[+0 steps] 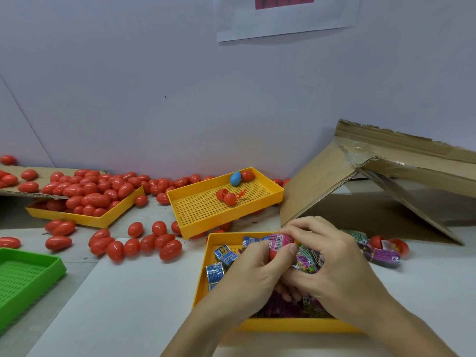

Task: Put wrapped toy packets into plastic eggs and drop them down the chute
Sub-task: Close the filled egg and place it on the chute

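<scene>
Over the yellow packet tray [203, 274], both hands meet: left hand [247, 276] pinches a red egg half [277, 253], right hand [332, 261] curls round, pushing the pink packet [279, 240] inside.

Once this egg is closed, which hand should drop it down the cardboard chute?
Probably the right hand: the cardboard chute stands on its side. The left hand grips the red egg from below and would have to cross over.
</scene>
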The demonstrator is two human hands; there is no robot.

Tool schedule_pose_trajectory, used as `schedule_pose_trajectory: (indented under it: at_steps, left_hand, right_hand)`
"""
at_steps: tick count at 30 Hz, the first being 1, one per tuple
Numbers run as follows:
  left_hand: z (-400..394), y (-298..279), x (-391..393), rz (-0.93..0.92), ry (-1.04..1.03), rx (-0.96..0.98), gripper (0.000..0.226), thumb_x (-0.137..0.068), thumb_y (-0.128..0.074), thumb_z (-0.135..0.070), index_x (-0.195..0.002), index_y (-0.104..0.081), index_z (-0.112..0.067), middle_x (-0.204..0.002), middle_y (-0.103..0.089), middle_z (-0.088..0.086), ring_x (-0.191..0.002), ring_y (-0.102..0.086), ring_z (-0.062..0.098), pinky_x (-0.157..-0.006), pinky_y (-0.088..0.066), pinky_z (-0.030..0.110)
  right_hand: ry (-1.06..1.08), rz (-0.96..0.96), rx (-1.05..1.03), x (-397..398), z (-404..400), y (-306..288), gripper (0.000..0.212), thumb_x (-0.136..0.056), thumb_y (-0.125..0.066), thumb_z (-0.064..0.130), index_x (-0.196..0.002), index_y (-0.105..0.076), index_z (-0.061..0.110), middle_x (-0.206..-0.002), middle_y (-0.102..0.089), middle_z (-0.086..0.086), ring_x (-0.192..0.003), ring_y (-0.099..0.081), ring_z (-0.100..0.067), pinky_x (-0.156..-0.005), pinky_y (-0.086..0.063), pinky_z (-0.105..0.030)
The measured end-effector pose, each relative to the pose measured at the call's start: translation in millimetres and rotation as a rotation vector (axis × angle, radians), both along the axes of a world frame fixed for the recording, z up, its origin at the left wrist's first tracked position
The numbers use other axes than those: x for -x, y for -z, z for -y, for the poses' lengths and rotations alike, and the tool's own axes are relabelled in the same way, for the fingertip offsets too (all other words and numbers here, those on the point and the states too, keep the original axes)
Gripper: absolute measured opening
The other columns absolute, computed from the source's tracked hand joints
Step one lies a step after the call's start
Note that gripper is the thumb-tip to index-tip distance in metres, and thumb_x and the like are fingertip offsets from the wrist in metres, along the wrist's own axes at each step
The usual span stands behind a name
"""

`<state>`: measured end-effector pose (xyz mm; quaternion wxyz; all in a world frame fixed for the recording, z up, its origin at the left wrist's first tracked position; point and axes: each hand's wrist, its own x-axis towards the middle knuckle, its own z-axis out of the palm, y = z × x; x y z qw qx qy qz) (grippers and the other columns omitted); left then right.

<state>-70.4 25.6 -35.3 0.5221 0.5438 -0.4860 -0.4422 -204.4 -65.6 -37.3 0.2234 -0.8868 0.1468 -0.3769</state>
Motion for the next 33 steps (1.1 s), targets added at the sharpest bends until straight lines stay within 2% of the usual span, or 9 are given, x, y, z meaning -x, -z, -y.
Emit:
schedule_pose_trajectory:
  at_steps: [5, 8, 13, 16, 19, 22, 26, 31, 33]
  left_hand:
    - [1.5, 0.7, -0.6, 0.067, -0.018, -0.008, 0.038, -0.101, -0.051, -0.036, -0.080, -0.069, -0.010, -0.068, -0.072, 0.004, -0.063, -0.069, 0.017, -0.060, -0.056, 0.022]
    - [2.2, 2.8, -1.1, 0.094, -0.082, 0.027, 0.037, -0.091, -0.056, -0.048, -0.081, -0.068, -0.014, -0.068, -0.071, 0.005, -0.065, -0.069, 0.017, -0.061, -0.057, 0.026]
    - [-0.9, 1.0, -1.6, -0.110, -0.060, 0.051, 0.033, -0.094, -0.052, -0.046, -0.095, -0.073, -0.021, -0.083, -0.073, 0.001, -0.074, -0.068, 0.013, -0.058, -0.054, 0.023]
    - [-1.2, 1.6, -0.3, -0.110, -0.045, 0.033, 0.040, -0.093, -0.047, -0.047, -0.095, -0.065, -0.011, -0.075, -0.070, 0.001, -0.067, -0.066, 0.015, -0.057, -0.054, 0.024]
    - [0.1, 3.6, 0.8, -0.051, -0.057, 0.041, 0.042, -0.091, -0.044, -0.050, -0.097, -0.064, -0.013, -0.074, -0.070, 0.002, -0.068, -0.067, 0.017, -0.060, -0.057, 0.026]
    - [2.7, 6.0, 1.8, -0.022, -0.058, 0.047, 0.044, -0.094, -0.042, -0.050, -0.099, -0.063, -0.012, -0.075, -0.071, 0.005, -0.070, -0.069, 0.024, -0.063, -0.059, 0.031]
    - [3.1, 7.3, 0.4, 0.003, -0.050, 0.044, 0.045, -0.095, -0.041, -0.050, -0.100, -0.062, -0.011, -0.078, -0.072, 0.006, -0.073, -0.070, 0.027, -0.067, -0.061, 0.035]
    - [1.4, 6.9, -0.3, -0.016, -0.045, 0.047, 0.044, -0.095, -0.042, -0.049, -0.102, -0.062, -0.010, -0.078, -0.070, 0.009, -0.071, -0.068, 0.024, -0.064, -0.059, 0.031]
    - [0.5, 5.1, 0.0, -0.026, -0.036, 0.042, 0.041, -0.094, -0.043, -0.049, -0.098, -0.064, -0.014, -0.074, -0.069, 0.007, -0.070, -0.067, 0.022, -0.062, -0.058, 0.029]
  right_hand:
    - [0.013, -0.001, -0.002, -1.1, 0.8, 4.0, 0.040, -0.080, -0.067, 0.034, -0.116, -0.070, 0.020, -0.110, -0.058, 0.020, -0.105, -0.058, -0.004, -0.081, -0.052, -0.020]
    - [-0.006, 0.027, -0.063, -2.4, 1.3, 5.6, 0.038, -0.080, -0.069, 0.031, -0.116, -0.071, 0.020, -0.110, -0.060, 0.018, -0.104, -0.061, -0.006, -0.080, -0.053, -0.019]
    - [-0.108, 0.071, -0.223, -1.7, -1.3, 1.9, 0.041, -0.078, -0.070, 0.042, -0.118, -0.070, 0.031, -0.114, -0.064, 0.020, -0.111, -0.061, -0.007, -0.085, -0.050, -0.015]
    - [-0.087, 0.062, -0.227, 0.2, -1.0, 3.1, 0.046, -0.078, -0.080, 0.027, -0.122, -0.068, 0.031, -0.118, -0.067, 0.023, -0.114, -0.061, 0.000, -0.092, -0.051, -0.018]
    - [-0.039, 0.074, -0.208, -0.4, -2.8, 3.9, 0.049, -0.076, -0.082, 0.016, -0.121, -0.069, 0.028, -0.113, -0.069, 0.022, -0.106, -0.064, 0.003, -0.086, -0.054, -0.017]
    - [0.007, 0.095, -0.178, -1.3, -4.0, 5.4, 0.043, -0.078, -0.081, 0.014, -0.119, -0.070, 0.022, -0.106, -0.070, 0.018, -0.097, -0.067, 0.001, -0.077, -0.056, -0.018]
    - [0.006, 0.081, -0.181, -1.2, -2.4, 6.3, 0.045, -0.078, -0.081, 0.012, -0.121, -0.070, 0.021, -0.108, -0.068, 0.025, -0.101, -0.064, 0.005, -0.081, -0.053, -0.012]
    - [-0.101, 0.027, -0.228, 1.5, 1.5, 3.3, 0.046, -0.080, -0.078, 0.027, -0.124, -0.067, 0.032, -0.116, -0.066, 0.029, -0.111, -0.062, 0.003, -0.091, -0.049, -0.013]
    - [-0.125, 0.020, -0.232, 1.5, -0.3, 0.4, 0.045, -0.079, -0.074, 0.037, -0.122, -0.063, 0.045, -0.117, -0.065, 0.031, -0.113, -0.061, 0.005, -0.092, -0.047, -0.011]
